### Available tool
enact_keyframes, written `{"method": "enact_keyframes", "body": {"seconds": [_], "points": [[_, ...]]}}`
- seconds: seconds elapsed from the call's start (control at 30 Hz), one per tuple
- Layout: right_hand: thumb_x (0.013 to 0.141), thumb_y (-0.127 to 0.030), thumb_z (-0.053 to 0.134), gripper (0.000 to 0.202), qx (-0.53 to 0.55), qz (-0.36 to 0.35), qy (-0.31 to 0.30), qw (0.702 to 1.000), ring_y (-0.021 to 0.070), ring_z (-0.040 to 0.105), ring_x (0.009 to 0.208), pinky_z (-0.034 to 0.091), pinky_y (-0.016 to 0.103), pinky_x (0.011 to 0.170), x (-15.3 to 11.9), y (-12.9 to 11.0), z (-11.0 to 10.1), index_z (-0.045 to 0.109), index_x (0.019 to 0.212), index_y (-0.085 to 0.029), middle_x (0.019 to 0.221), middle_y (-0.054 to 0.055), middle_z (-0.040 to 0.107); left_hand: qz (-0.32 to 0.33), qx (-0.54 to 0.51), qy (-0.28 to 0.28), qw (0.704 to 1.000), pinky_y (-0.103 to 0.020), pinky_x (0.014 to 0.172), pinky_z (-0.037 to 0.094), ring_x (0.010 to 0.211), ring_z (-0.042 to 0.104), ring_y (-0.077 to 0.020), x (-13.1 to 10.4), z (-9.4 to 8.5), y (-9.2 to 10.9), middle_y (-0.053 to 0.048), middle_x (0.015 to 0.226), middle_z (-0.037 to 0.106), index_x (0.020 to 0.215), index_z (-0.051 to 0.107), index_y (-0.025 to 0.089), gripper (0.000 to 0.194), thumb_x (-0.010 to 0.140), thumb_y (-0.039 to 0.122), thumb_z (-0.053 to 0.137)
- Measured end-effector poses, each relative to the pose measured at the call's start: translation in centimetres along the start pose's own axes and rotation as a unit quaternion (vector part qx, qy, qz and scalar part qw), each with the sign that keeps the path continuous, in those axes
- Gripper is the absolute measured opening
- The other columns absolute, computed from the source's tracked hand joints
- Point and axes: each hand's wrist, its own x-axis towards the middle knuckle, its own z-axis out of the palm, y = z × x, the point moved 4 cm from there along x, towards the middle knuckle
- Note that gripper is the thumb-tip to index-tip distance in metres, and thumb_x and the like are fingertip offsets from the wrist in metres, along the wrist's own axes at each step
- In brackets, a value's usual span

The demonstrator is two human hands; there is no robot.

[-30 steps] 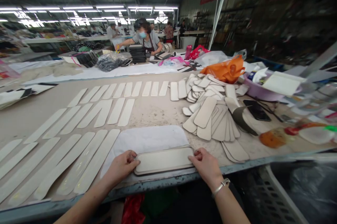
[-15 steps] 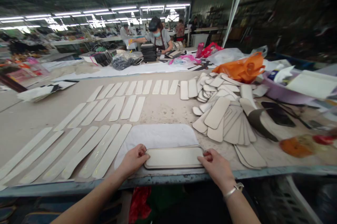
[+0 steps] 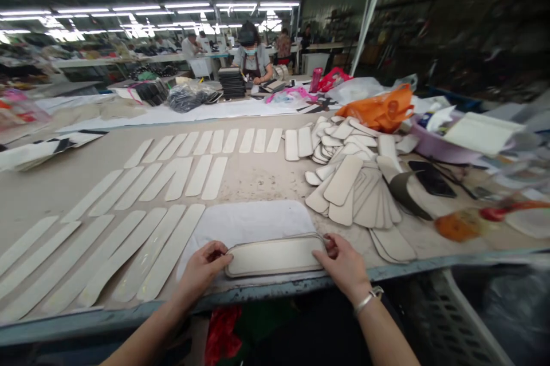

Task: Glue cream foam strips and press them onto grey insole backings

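Observation:
Between my hands is a long cream panel (image 3: 275, 256) with rounded corners, lying over at least one darker-edged piece of the same shape. My left hand (image 3: 205, 267) pinches its left end with thumb and fingers. At the right end, my right hand (image 3: 347, 266) has its thumb on top and its fingers around the back corner. Under the panel lies a white sheet (image 3: 258, 217) near the table edge. Cream strips (image 3: 131, 232) are laid in rows to the left, some with shiny yellowish smears. A fanned pile of cream panels (image 3: 344, 180) sits to the right.
An orange jar (image 3: 459, 224) with a red part stands at the right. Behind it are a dark phone-like slab (image 3: 431, 178), a purple basin (image 3: 442, 145) and an orange bag (image 3: 378, 108). Across the table, a co-worker (image 3: 253, 59) sits by a dark stack (image 3: 232, 83).
The view has turned slightly, shifting the scene left. The panel's right end now sits a little higher than its left, with both hands still on it. The co-worker's outstretched arm has drawn in.

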Motion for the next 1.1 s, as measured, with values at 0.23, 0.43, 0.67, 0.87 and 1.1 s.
{"method": "enact_keyframes", "body": {"seconds": [0.23, 0.43, 0.67, 0.87, 1.1], "points": [[0.067, -0.040, 0.060, 0.044, 0.117, -0.006, 0.030, 0.993, 0.0147, 0.055, 0.068, 0.047, 0.031, 0.072, -0.2, -0.1, -0.9, 0.059, 0.105, -0.019, 0.086, 0.003, 0.062, -0.007, -0.046, 0.020, 0.999, -0.024, 0.066, 0.044, 0.072, 0.052, -0.0180, -0.9, 0.5, 2.3, 0.000, 0.070, 0.056, 0.069, 0.056, 0.018, 0.034, 0.055, 0.046, 0.072], [0.072, -0.045, 0.057, 0.042, 0.235, -0.004, 0.024, 0.972, 0.0149, 0.056, 0.064, 0.046, 0.029, 0.065, -0.2, 0.3, -1.1, 0.059, 0.104, -0.019, 0.069, -0.001, 0.061, 0.002, -0.066, 0.021, 0.998, -0.022, 0.064, 0.042, 0.068, 0.050, -0.0154, -1.0, 1.0, 2.7, 0.001, 0.068, 0.054, 0.067, 0.055, 0.018, 0.032, 0.058, 0.045, 0.071], [0.068, -0.044, 0.063, 0.041, 0.342, 0.030, 0.064, 0.937, 0.0165, 0.059, 0.068, 0.048, 0.030, 0.065, -0.1, 0.5, -1.6, 0.062, 0.099, -0.018, 0.071, 0.001, 0.066, -0.063, -0.224, 0.012, 0.973, -0.019, 0.058, 0.044, 0.066, 0.052, -0.0117, -0.7, 2.4, 1.6, 0.004, 0.071, 0.055, 0.079, 0.057, 0.019, 0.035, 0.055, 0.035, 0.077], [0.065, -0.042, 0.068, 0.049, 0.427, 0.031, 0.112, 0.897, 0.0143, 0.059, 0.072, 0.048, 0.029, 0.073, -0.2, 1.2, -1.9, 0.060, 0.107, -0.018, 0.076, 0.001, 0.066, -0.137, -0.301, -0.105, 0.938, -0.027, 0.066, 0.052, 0.083, 0.061, -0.0197, -1.2, 4.4, 3.7, -0.005, 0.092, 0.065, 0.093, 0.060, 0.016, 0.038, 0.063, 0.035, 0.073], [0.062, -0.039, 0.073, 0.050, 0.529, 0.054, 0.090, 0.842, 0.0114, 0.058, 0.070, 0.050, 0.024, 0.066, -0.2, 1.4, -1.9, 0.061, 0.107, -0.022, 0.076, -0.002, 0.064, -0.210, -0.255, -0.146, 0.933, -0.026, 0.062, 0.056, 0.082, 0.063, -0.0184, -1.6, 5.6, 3.4, -0.009, 0.098, 0.065, 0.103, 0.059, 0.014, 0.038, 0.073, 0.035, 0.069]]}}
